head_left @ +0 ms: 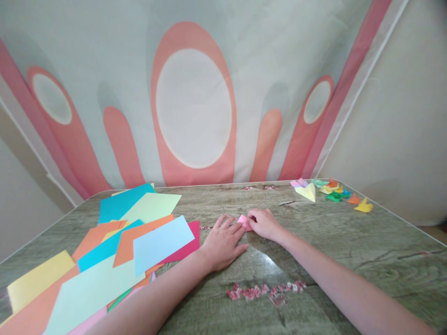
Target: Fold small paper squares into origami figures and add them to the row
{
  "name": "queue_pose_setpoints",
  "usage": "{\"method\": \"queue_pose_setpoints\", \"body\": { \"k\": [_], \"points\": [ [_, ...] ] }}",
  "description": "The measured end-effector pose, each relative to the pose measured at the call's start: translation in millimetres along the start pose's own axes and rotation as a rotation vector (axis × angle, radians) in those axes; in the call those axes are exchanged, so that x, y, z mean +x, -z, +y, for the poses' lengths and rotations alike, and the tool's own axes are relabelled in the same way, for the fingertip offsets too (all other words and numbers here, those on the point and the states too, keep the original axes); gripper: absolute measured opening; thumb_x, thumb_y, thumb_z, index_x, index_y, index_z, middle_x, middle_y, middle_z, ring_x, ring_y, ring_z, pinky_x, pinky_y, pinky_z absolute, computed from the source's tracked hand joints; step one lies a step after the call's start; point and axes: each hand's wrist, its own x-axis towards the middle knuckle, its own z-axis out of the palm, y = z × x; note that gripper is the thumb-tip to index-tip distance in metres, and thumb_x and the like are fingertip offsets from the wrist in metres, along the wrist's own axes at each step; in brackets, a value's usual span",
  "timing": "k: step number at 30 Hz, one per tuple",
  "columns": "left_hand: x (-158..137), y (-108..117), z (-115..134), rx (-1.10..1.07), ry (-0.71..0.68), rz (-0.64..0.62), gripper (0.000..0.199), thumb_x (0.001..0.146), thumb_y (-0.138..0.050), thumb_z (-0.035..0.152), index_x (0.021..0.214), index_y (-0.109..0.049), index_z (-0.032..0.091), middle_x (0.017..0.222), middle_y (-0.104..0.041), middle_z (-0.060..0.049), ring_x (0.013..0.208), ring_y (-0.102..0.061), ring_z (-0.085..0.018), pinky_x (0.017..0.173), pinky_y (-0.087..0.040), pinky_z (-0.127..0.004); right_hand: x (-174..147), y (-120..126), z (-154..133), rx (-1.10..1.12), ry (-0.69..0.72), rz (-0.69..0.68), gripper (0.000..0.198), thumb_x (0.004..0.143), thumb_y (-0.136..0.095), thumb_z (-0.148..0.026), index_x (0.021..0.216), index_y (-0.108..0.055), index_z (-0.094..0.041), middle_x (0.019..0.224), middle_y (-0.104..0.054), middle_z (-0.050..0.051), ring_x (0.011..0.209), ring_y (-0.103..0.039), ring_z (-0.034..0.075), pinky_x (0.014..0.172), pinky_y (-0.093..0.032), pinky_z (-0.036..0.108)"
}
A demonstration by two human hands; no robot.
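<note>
A small folded piece of pink paper (245,222) lies on the wood-patterned table, between my two hands. My left hand (225,243) rests flat with its fingers spread, the fingertips touching the paper's left side. On the right, my right hand (266,224) has its fingers curled in and pinches the paper's right edge. Part of the paper is hidden under the fingers of both hands.
Many loose coloured sheets (159,245) overlap on the left, beside and under my left forearm. Several small folded paper figures (335,194) sit at the back right, with a pale yellow folded paper (307,191) near them. A printed curtain (195,177) hangs behind the table.
</note>
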Motion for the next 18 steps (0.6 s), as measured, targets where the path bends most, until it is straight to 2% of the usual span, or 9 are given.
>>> {"method": "queue_pose_setpoints", "body": {
  "k": [12, 18],
  "points": [
    [-1.0, 2.2, -2.6, 0.06, -0.031, -0.028, 0.046, 0.09, -0.033, 0.047, 0.127, -0.042, 0.023, 0.125, -0.051, -0.005, 0.121, -0.036, -0.025, 0.106, -0.012, -0.046, -0.8, -1.5, 0.9, -0.015, -0.011, 0.009, 0.016, 0.081, -0.048, -0.022, 0.071, -0.059, -0.018, 0.076, -0.063, 0.001, 0.071, -0.051, 0.014, 0.069, -0.028, 0.026],
    [1.6, 3.6, -2.5, 0.104, -0.057, -0.028, 0.045, 0.09, -0.032, 0.047, 0.125, -0.044, 0.022, 0.12, -0.054, -0.004, 0.122, -0.036, -0.024, 0.107, -0.011, -0.045, -0.9, -4.6, 0.7, -0.021, -0.03, 0.01, 0.013, 0.08, -0.049, -0.019, 0.072, -0.059, -0.017, 0.08, -0.063, 0.002, 0.077, -0.053, 0.014, 0.071, -0.027, 0.027]
  ]
}}
